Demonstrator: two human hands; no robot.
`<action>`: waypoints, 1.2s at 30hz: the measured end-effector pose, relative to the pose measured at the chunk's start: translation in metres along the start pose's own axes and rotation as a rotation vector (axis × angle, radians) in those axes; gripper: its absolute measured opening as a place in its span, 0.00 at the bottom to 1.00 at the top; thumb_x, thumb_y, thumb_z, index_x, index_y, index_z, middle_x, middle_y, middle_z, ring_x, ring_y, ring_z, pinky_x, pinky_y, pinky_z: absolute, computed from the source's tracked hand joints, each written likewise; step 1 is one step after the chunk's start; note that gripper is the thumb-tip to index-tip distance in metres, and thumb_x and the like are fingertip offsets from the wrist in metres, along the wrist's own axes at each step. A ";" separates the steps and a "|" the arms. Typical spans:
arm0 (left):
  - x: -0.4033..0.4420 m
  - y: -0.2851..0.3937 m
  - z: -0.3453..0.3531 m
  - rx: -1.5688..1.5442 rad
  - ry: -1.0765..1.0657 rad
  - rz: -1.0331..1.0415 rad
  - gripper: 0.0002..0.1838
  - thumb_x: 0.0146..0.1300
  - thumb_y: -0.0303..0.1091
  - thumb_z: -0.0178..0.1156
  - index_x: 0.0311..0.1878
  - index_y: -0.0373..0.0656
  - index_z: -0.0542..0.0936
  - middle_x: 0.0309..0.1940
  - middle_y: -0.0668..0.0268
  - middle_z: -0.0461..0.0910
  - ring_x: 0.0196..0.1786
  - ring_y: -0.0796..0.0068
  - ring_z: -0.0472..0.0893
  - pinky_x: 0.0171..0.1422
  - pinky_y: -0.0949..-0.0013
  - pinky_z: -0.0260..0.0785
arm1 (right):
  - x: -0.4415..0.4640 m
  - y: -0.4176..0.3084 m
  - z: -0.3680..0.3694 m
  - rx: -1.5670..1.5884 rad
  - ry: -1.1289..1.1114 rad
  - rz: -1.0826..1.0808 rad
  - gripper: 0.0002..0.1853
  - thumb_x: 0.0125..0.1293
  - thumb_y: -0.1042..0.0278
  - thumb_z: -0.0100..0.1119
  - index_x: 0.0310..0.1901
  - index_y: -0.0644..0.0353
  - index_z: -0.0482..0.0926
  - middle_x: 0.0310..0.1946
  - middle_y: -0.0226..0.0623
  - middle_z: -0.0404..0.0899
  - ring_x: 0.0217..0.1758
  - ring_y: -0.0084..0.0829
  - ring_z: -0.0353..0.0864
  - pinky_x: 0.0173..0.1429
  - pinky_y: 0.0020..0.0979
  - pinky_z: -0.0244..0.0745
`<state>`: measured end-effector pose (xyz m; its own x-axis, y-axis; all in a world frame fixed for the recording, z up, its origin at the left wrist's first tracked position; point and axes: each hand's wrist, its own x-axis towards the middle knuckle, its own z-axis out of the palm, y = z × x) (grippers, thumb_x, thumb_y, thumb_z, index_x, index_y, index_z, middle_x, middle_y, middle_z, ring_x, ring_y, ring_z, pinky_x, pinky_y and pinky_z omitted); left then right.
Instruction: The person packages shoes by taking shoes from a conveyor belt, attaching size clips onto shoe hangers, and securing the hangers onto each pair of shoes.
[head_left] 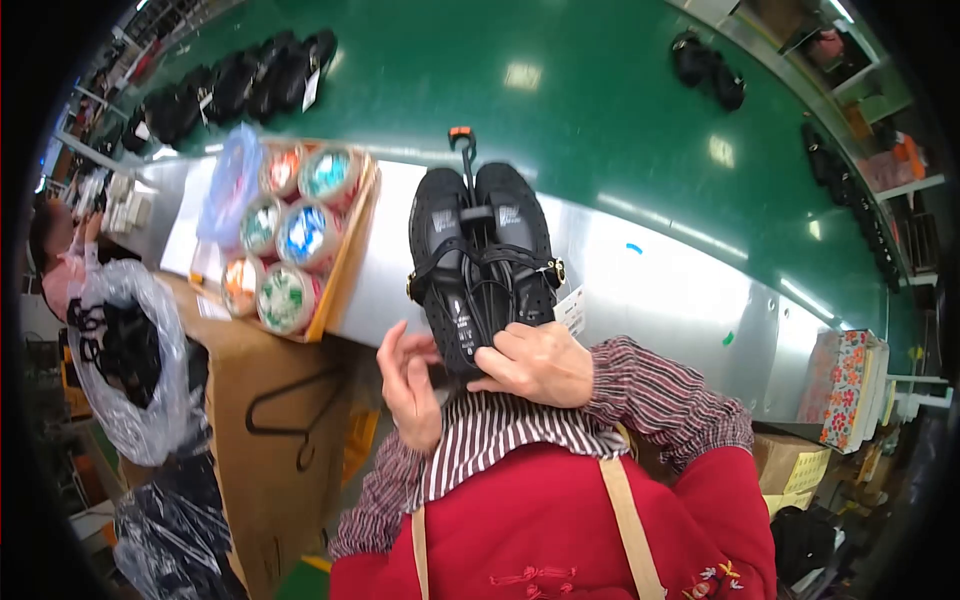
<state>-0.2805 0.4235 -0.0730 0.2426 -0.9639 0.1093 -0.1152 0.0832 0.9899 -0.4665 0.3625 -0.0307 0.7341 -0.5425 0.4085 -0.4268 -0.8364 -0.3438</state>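
Note:
A pair of black strap shoes (446, 272) with buckles lies side by side on the metal worktop edge, toes pointing away from me. Between them runs a black shoe hanger (467, 155) whose hook has an orange tip. My right hand (540, 365) has its fingers curled over the heel end of the right-hand shoe. Beside the left-hand heel is my left hand (410, 385), fingers apart and palm turned inward; whether its fingertips touch the shoe is unclear. A white tag (571, 311) sticks out at the right side of the pair.
On the left stands a cardboard tray (345, 262) of several tape rolls. A green belt (440, 70) crosses beyond, carrying black shoes (235, 82). A plastic bag (140, 415) and a carton (265, 480) stand lower left. A flowered box (848, 390) is at right. Another person sits far left.

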 end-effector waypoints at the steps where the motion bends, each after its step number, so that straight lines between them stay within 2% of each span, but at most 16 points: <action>1: 0.004 0.000 -0.002 0.031 0.001 0.051 0.23 0.74 0.39 0.47 0.65 0.35 0.63 0.46 0.58 0.75 0.43 0.73 0.77 0.50 0.70 0.70 | 0.010 0.008 -0.017 -0.038 0.034 0.000 0.20 0.55 0.52 0.67 0.25 0.55 0.68 0.18 0.29 0.64 0.23 0.27 0.72 0.21 0.29 0.68; 7: 0.022 -0.015 -0.010 0.166 -0.012 0.104 0.24 0.70 0.35 0.54 0.64 0.35 0.66 0.47 0.54 0.76 0.45 0.67 0.77 0.48 0.67 0.72 | 0.074 0.116 -0.094 -0.480 0.193 0.026 0.18 0.48 0.60 0.73 0.28 0.59 0.71 0.22 0.34 0.71 0.25 0.36 0.75 0.29 0.35 0.72; 8: 0.028 -0.011 -0.011 0.222 -0.038 0.145 0.24 0.68 0.35 0.55 0.63 0.35 0.66 0.47 0.53 0.76 0.44 0.64 0.78 0.47 0.66 0.72 | 0.083 0.156 -0.103 -0.551 0.140 0.116 0.18 0.50 0.61 0.72 0.32 0.60 0.72 0.25 0.36 0.72 0.30 0.39 0.76 0.32 0.35 0.73; 10: 0.039 -0.008 -0.012 0.297 -0.077 0.194 0.25 0.64 0.33 0.59 0.62 0.35 0.67 0.46 0.52 0.75 0.44 0.59 0.77 0.46 0.64 0.72 | 0.108 0.221 -0.111 -0.917 0.037 0.433 0.27 0.52 0.62 0.70 0.53 0.58 0.71 0.42 0.42 0.73 0.43 0.41 0.76 0.44 0.38 0.76; 11: 0.047 -0.009 -0.012 0.352 -0.086 0.284 0.24 0.64 0.33 0.60 0.61 0.34 0.68 0.44 0.53 0.76 0.40 0.62 0.77 0.46 0.65 0.72 | 0.116 0.247 -0.106 -1.076 0.090 0.454 0.26 0.57 0.63 0.66 0.57 0.54 0.69 0.46 0.42 0.73 0.46 0.40 0.76 0.46 0.38 0.77; 12: 0.056 -0.010 -0.014 0.362 -0.061 0.285 0.24 0.64 0.33 0.60 0.61 0.34 0.68 0.44 0.53 0.76 0.40 0.62 0.77 0.46 0.65 0.72 | 0.142 0.252 -0.094 -1.066 0.100 0.431 0.26 0.57 0.63 0.66 0.57 0.54 0.69 0.46 0.42 0.73 0.46 0.40 0.76 0.46 0.38 0.77; 14: 0.065 -0.010 -0.017 0.499 -0.142 0.381 0.25 0.62 0.33 0.61 0.59 0.33 0.69 0.44 0.52 0.75 0.39 0.58 0.77 0.45 0.63 0.72 | 0.192 0.242 -0.060 -0.636 0.254 0.352 0.20 0.63 0.65 0.62 0.56 0.55 0.71 0.44 0.41 0.76 0.45 0.39 0.78 0.46 0.36 0.77; 18: 0.089 -0.015 -0.027 0.640 -0.263 0.359 0.30 0.54 0.32 0.68 0.58 0.33 0.70 0.35 0.56 0.75 0.36 0.58 0.76 0.39 0.62 0.70 | 0.299 0.222 0.032 0.175 0.061 0.250 0.15 0.65 0.63 0.58 0.51 0.60 0.76 0.31 0.42 0.78 0.42 0.44 0.80 0.48 0.39 0.75; 20: 0.097 -0.021 -0.030 0.648 -0.239 0.372 0.30 0.51 0.32 0.70 0.57 0.34 0.71 0.29 0.59 0.74 0.32 0.60 0.76 0.36 0.63 0.70 | 0.351 0.220 0.073 0.311 0.029 0.182 0.19 0.65 0.61 0.58 0.55 0.58 0.73 0.37 0.43 0.78 0.45 0.44 0.80 0.51 0.41 0.75; 22: 0.099 -0.021 -0.032 0.624 -0.227 0.273 0.28 0.51 0.32 0.70 0.56 0.34 0.73 0.28 0.60 0.74 0.28 0.62 0.76 0.33 0.64 0.70 | 0.396 0.226 0.118 0.256 0.090 0.103 0.24 0.65 0.57 0.60 0.60 0.55 0.69 0.44 0.47 0.75 0.48 0.47 0.78 0.53 0.41 0.74; 26: 0.104 -0.023 -0.034 0.656 -0.269 0.281 0.24 0.56 0.36 0.68 0.53 0.33 0.76 0.22 0.64 0.72 0.26 0.69 0.76 0.30 0.69 0.69 | 0.457 0.218 0.163 0.058 0.017 0.222 0.31 0.62 0.50 0.62 0.63 0.51 0.65 0.52 0.52 0.70 0.57 0.48 0.73 0.57 0.44 0.73; 28: 0.104 -0.028 -0.034 0.674 -0.267 0.293 0.24 0.56 0.37 0.68 0.52 0.33 0.77 0.21 0.65 0.71 0.24 0.70 0.75 0.29 0.70 0.68 | 0.469 0.218 0.185 -0.060 -0.218 0.326 0.32 0.61 0.48 0.63 0.63 0.50 0.65 0.54 0.51 0.71 0.59 0.49 0.72 0.57 0.46 0.73; 29: 0.103 -0.029 -0.034 0.691 -0.260 0.299 0.23 0.56 0.37 0.68 0.51 0.33 0.77 0.21 0.65 0.71 0.24 0.70 0.75 0.28 0.70 0.68 | 0.464 0.221 0.190 -0.116 -0.158 0.263 0.27 0.60 0.49 0.64 0.57 0.53 0.71 0.47 0.49 0.78 0.53 0.46 0.77 0.53 0.43 0.76; 30: 0.102 -0.028 -0.033 0.705 -0.249 0.308 0.23 0.56 0.37 0.68 0.51 0.32 0.77 0.21 0.65 0.71 0.24 0.70 0.75 0.28 0.70 0.68 | 0.462 0.225 0.192 -0.114 -0.162 0.268 0.27 0.60 0.49 0.64 0.57 0.53 0.71 0.47 0.49 0.78 0.53 0.46 0.77 0.53 0.43 0.76; 33: 0.103 -0.029 -0.034 0.690 -0.249 0.309 0.23 0.56 0.37 0.68 0.50 0.32 0.77 0.22 0.65 0.72 0.25 0.70 0.76 0.29 0.70 0.69 | 0.442 0.239 0.185 -0.128 -0.015 0.082 0.17 0.58 0.54 0.66 0.37 0.59 0.75 0.28 0.45 0.82 0.37 0.46 0.83 0.40 0.42 0.77; 36: 0.105 -0.025 -0.034 0.679 -0.209 0.361 0.22 0.56 0.36 0.68 0.50 0.32 0.77 0.24 0.65 0.73 0.26 0.70 0.76 0.30 0.70 0.69 | 0.396 0.242 0.137 -0.113 0.030 -0.114 0.18 0.58 0.53 0.65 0.36 0.59 0.72 0.25 0.42 0.80 0.35 0.45 0.82 0.35 0.44 0.74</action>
<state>-0.2190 0.3284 -0.0835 -0.0994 -0.9400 0.3264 -0.7301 0.2918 0.6179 -0.2068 -0.0437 -0.0680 0.7659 -0.4443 0.4647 -0.3997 -0.8952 -0.1971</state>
